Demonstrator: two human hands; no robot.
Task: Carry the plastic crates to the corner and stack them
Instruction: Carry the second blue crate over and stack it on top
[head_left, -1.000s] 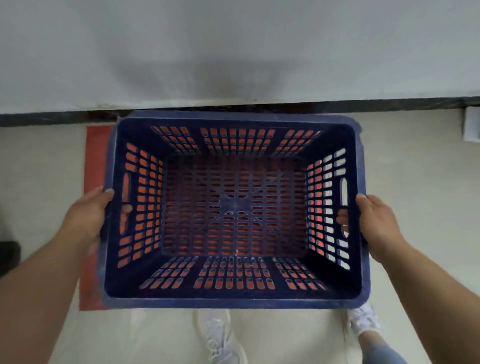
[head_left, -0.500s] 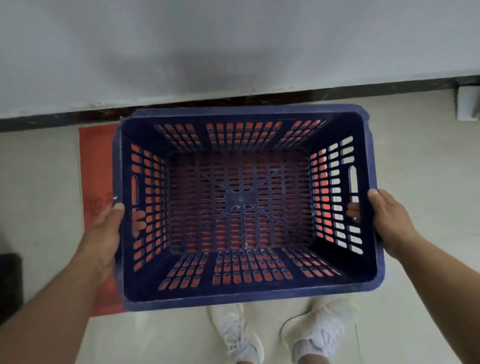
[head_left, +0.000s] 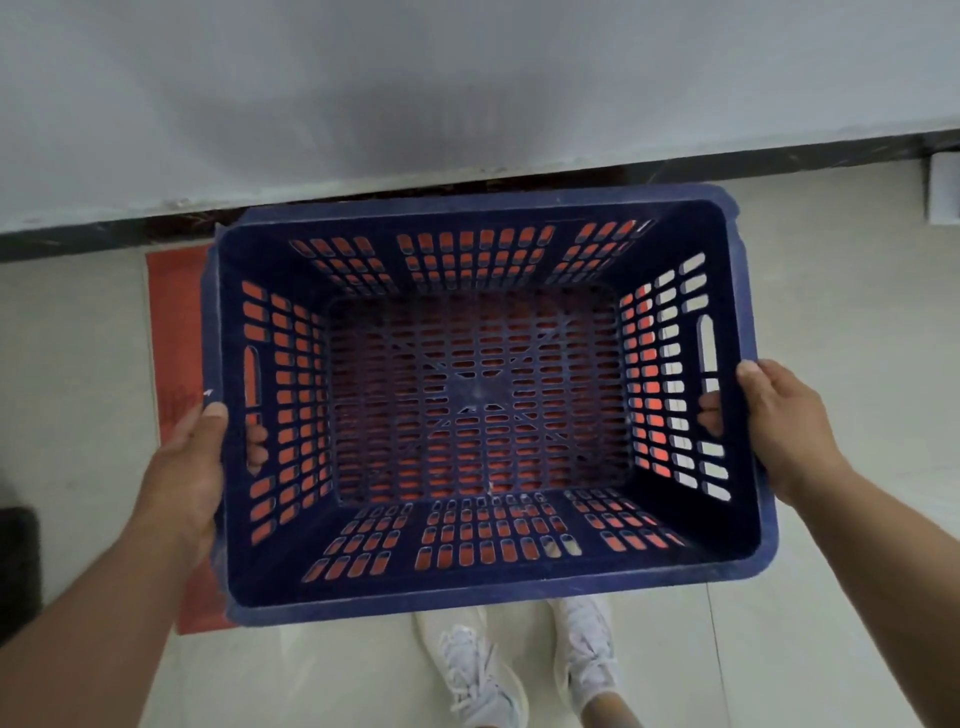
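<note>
A dark blue slotted plastic crate (head_left: 483, 582) fills the middle of the head view, its open top facing me. My left hand (head_left: 189, 467) grips its left side, fingers curled through the handle slot. My right hand (head_left: 784, 421) grips the right side the same way, fingertips showing inside the slot. Red colour (head_left: 174, 322) shows through the crate's holes and past its left edge; whether it is a mat or another crate I cannot tell. The crate is tilted slightly, right end nearer the wall.
A white wall with a dark baseboard (head_left: 78, 236) runs right behind the crate. A white object (head_left: 943, 187) stands at the right by the wall. A black object (head_left: 18, 566) lies at the left edge. My white shoes (head_left: 524, 670) stand on the pale floor below.
The crate has shifted right and a little away from the wall, baring more of the red surface on the left. Both feet have come into view below it.
</note>
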